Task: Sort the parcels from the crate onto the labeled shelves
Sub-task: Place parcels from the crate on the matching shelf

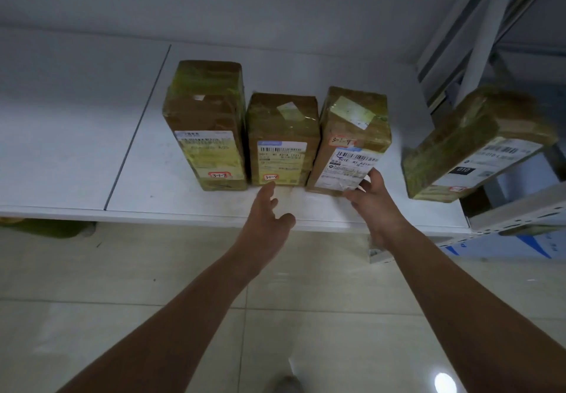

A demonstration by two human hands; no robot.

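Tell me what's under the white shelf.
At the left a green thing pokes out from under the shelf; below its right end, a blue-and-white box. The board covers the rest.

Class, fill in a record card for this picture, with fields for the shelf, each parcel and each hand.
Shelf: white, bears the parcels
Left parcel: upright, tallest of the row
Middle parcel: upright, beside it
Third parcel: leaning slightly
Far-right parcel: apart from the row, tilted, blurred
Left hand: open, near the middle parcel's base, holding nothing
Right hand: touches the third parcel's lower corner
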